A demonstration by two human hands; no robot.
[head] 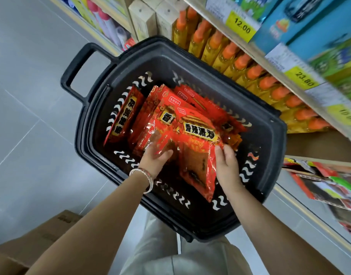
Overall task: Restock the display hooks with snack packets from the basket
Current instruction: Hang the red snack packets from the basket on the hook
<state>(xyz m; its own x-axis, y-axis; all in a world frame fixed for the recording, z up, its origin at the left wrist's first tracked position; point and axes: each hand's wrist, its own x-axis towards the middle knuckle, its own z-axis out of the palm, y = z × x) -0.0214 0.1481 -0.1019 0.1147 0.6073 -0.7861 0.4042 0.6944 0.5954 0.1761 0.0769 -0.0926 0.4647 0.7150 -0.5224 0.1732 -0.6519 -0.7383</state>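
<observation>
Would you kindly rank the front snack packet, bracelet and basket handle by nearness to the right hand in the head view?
1. Front snack packet, touching the right hand.
2. Bracelet, on the left wrist.
3. Basket handle, far upper left.

Shop aisle: stocked shelving to our right, tiled floor to our left.
We see a row of yellow bottles with orange caps (238, 62) on one shelf, with pale cartons (145, 18) beyond them. Yellow price tags reading 12.00 (241, 26) and 23.00 (304, 80) sit on the edge above, below blue boxes (301, 22). Blurred colourful packs (319, 181) lie lower down, and a brown cardboard box (31, 241) stands on the grey tiled floor (21, 96).
</observation>
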